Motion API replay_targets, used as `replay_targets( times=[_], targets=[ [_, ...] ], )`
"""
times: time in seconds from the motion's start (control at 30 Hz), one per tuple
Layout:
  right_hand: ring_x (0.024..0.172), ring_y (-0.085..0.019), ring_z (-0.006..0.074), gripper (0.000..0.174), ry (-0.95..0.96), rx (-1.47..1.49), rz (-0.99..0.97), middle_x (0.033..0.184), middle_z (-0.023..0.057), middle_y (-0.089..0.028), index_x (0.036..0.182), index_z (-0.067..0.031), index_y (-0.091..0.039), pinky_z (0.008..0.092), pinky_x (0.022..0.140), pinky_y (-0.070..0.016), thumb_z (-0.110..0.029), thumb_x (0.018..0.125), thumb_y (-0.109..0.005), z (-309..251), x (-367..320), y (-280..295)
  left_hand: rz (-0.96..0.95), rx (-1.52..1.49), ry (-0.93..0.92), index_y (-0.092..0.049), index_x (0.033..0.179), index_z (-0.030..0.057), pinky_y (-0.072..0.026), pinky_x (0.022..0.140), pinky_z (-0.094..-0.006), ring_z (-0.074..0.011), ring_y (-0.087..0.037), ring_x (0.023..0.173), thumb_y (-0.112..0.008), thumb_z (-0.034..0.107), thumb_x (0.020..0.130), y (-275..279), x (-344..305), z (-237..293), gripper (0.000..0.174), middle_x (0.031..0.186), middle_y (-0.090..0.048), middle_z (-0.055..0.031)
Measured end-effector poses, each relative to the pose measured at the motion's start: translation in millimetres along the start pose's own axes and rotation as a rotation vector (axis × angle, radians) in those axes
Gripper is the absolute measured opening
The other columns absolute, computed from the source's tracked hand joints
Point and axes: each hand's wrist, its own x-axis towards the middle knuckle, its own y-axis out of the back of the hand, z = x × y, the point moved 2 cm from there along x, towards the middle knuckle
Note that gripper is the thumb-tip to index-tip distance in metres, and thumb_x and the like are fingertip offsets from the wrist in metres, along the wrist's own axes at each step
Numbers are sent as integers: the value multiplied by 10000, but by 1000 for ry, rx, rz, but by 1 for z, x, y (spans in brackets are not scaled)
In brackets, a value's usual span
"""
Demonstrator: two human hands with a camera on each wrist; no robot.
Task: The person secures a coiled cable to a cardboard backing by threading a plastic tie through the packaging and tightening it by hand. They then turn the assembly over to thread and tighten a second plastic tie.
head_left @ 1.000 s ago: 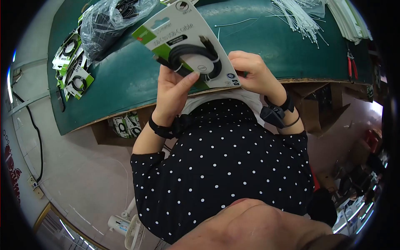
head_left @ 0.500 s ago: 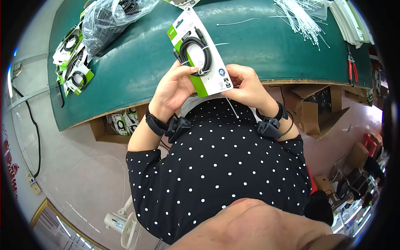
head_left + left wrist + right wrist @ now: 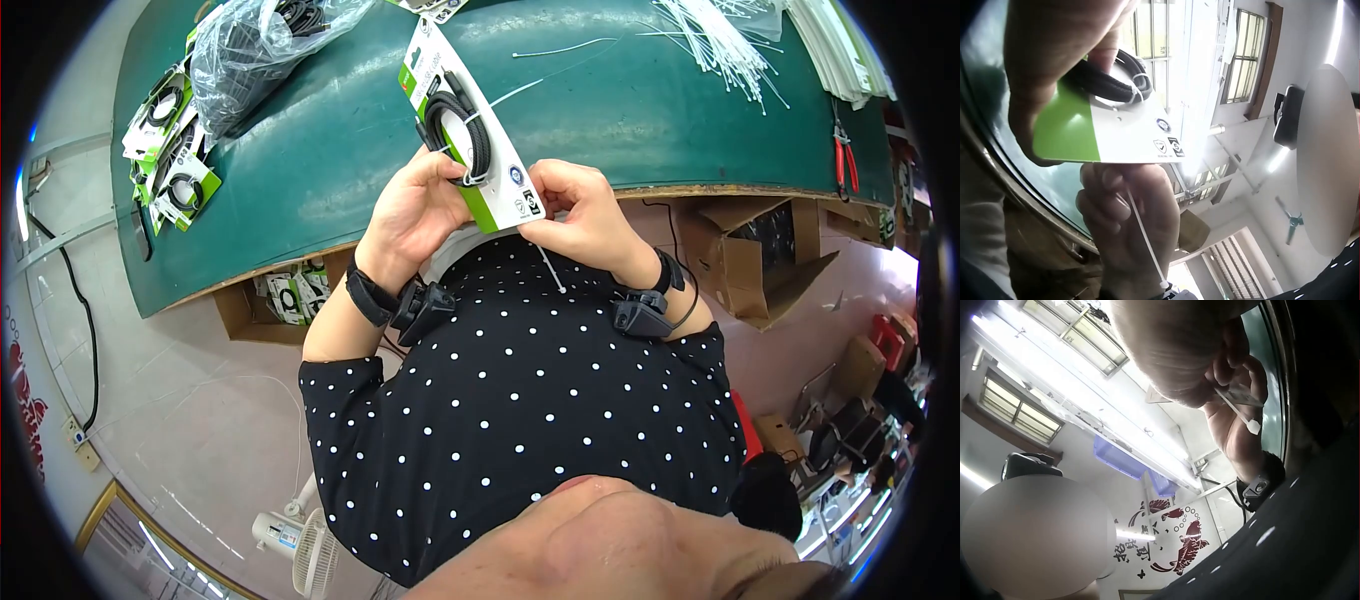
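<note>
In the head view my left hand [image 3: 415, 210] holds a white and green cable card [image 3: 507, 185], thumb on its front. A coiled black cable [image 3: 480, 145] is fastened to the card with thin white ties. My right hand [image 3: 585, 215] is at the card's lower right corner and pinches a white cable tie [image 3: 546, 262], whose head end hangs below the fingers. The left wrist view shows the cable tie [image 3: 1141, 230] running down from the curled right fingers, under the card's bottom edge. In the right wrist view the cable tie's head [image 3: 1252, 427] sticks out below the right hand.
On the green table [image 3: 330, 180] lie packaged cables [image 3: 180, 190] and a plastic bag of black cables [image 3: 250, 70] at left. Loose white cable ties [image 3: 715, 50], a stack of cards [image 3: 840, 50] and red-handled pliers [image 3: 845, 165] are at right. Cardboard boxes [image 3: 745, 265] stand below the edge.
The card has come down from near the camera and turned more upright and edge-on. My right hand has shifted lower, and the cable tie's head end now shows beneath it.
</note>
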Motion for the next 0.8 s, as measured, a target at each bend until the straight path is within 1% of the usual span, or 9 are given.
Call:
replay_targets(
  times=[0.03, 0.13, 0.27, 0.3, 0.37, 0.53, 0.67, 0.77, 0.8],
  targets=[
    [736, -583, 42, 147, 33, -17, 24, 826, -6, -596, 900, 24, -627, 215, 645, -503, 11, 784, -716, -1, 0, -1, 0, -1, 1, -534, 1195, 21, -471, 1012, -577, -316, -622, 1106, -494, 3, 886, -1, 0, 0, 312, 1186, -623, -131],
    [691, -575, 39, 104, 96, -49, 72, 766, 5, -609, 872, 37, -643, 219, 603, -488, -2, 813, -719, 1, 3, -5, 36, 96, -28, -424, 1355, 74, -496, 990, -608, -303, -610, 1169, -503, -15, 881, -4, -2, 1, 489, 1250, -581, -112],
    [739, -602, 44, 115, 51, 118, 162, 814, 11, -649, 950, 47, -664, 228, 637, -511, 6, 850, -701, 14, 9, -2, -10, 182, -90, -418, 1377, 64, -518, 992, -562, -280, -610, 1186, -555, 28, 932, -12, -3, -1, 467, 1294, -577, -112],
    [768, -613, 52, 171, 30, 116, 160, 860, 19, -665, 1014, 46, -660, 227, 652, -515, 19, 849, -694, 13, 11, 1, -11, 179, -83, -418, 1377, 64, -518, 992, -562, -280, -610, 1186, -555, 28, 932, -13, -3, -1, 467, 1294, -577, -112],
    [824, -636, 68, 296, -15, 112, 159, 953, 36, -698, 1142, 44, -651, 225, 682, -522, 45, 847, -682, 10, 13, 6, 18, 254, -141, -411, 1386, 50, -534, 990, -517, -264, -608, 1200, -594, 86, 965, -13, -2, 1, 460, 1320, -571, -114],
    [858, -646, 80, 265, -23, 271, 100, 899, 22, -699, 1121, 50, -655, 230, 720, -525, 41, 857, -680, 12, 12, 9, 20, 300, -227, -398, 1386, 24, -559, 984, -442, -244, -608, 1214, -630, 180, 1001, -10, -1, 3, 476, 1347, -562, -123],
    [890, -652, 90, 318, -64, 316, 18, 961, 33, -701, 1164, 44, -636, 245, 770, -530, 36, 852, -698, 13, 10, 10, 39, 329, -255, -384, 1382, 13, -567, 976, -431, -246, -616, 1202, -639, 155, 995, -11, -3, 3, 485, 1333, -566, -140],
    [937, -647, 72, 330, -5, 354, 198, 1055, 41, -699, 1193, 40, -619, 239, 819, -534, 22, 871, -693, 18, 6, 1, 54, 349, -275, -383, 1366, 8, -569, 976, -425, -249, -621, 1195, -654, 134, 983, -11, -3, 1, 487, 1323, -569, -152],
    [937, -647, 72, 330, -3, 351, 190, 1055, 41, -699, 1193, 40, -619, 239, 819, -534, 22, 871, -693, 20, 7, 1, 61, 360, -281, -382, 1359, 6, -570, 976, -422, -251, -623, 1192, -661, 124, 977, -11, -3, 0, 488, 1319, -571, -159]
  ],
)
